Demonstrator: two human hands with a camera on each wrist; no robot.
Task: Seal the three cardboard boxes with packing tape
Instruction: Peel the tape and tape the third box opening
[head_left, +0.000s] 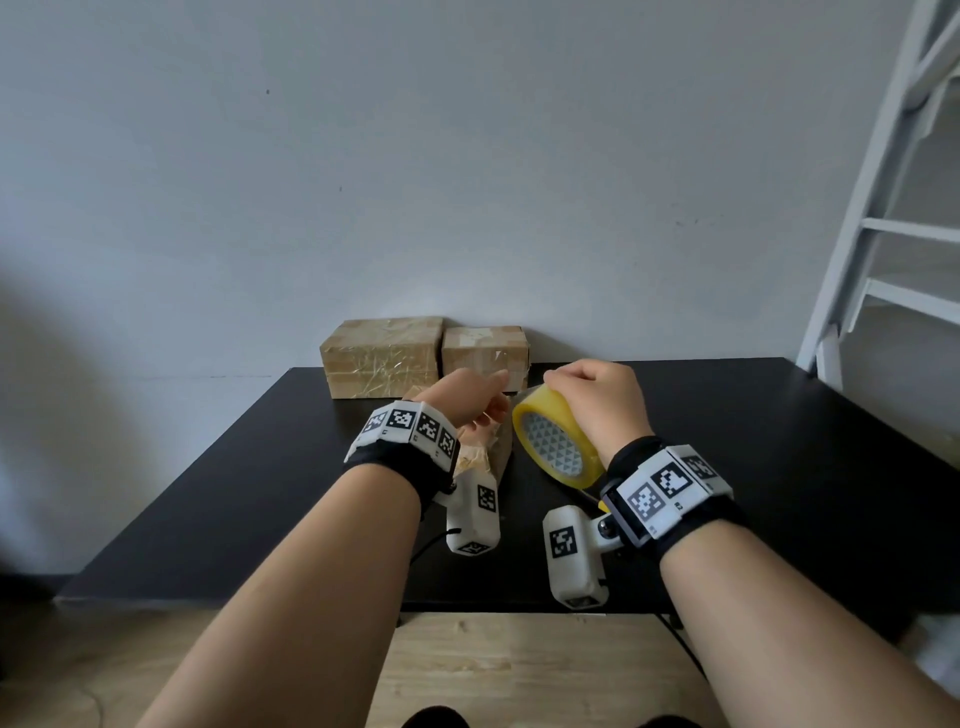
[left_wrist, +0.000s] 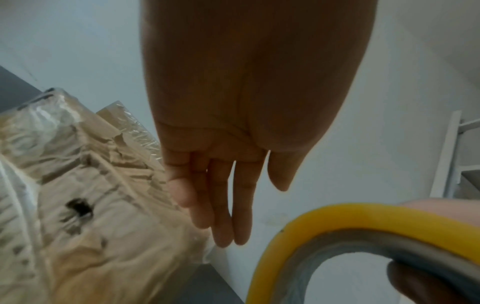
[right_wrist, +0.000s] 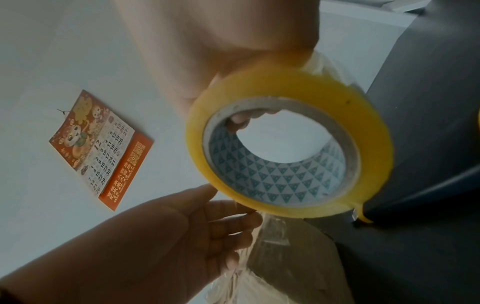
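A yellow roll of packing tape (head_left: 558, 441) hangs over the black table, and my right hand (head_left: 592, 400) grips it from above. In the right wrist view its fingers (right_wrist: 241, 120) hook through the core of the roll (right_wrist: 288, 115). My left hand (head_left: 478, 408) is just left of the roll, over a crumpled, tape-covered cardboard box (head_left: 491, 457); its fingers (left_wrist: 223, 205) are straight and hold nothing. A clear strip of tape (right_wrist: 274, 230) runs from the roll down onto this box (right_wrist: 291, 267). Two more taped boxes, a larger one (head_left: 382, 356) and a smaller one (head_left: 485, 351), stand against the wall.
The black table (head_left: 779, 467) reaches the white wall at the back, and its front edge is near my forearms. A white metal frame (head_left: 883, 208) rises at the right. A calendar (right_wrist: 101, 148) hangs on the wall. Wooden floor (head_left: 519, 670) lies below.
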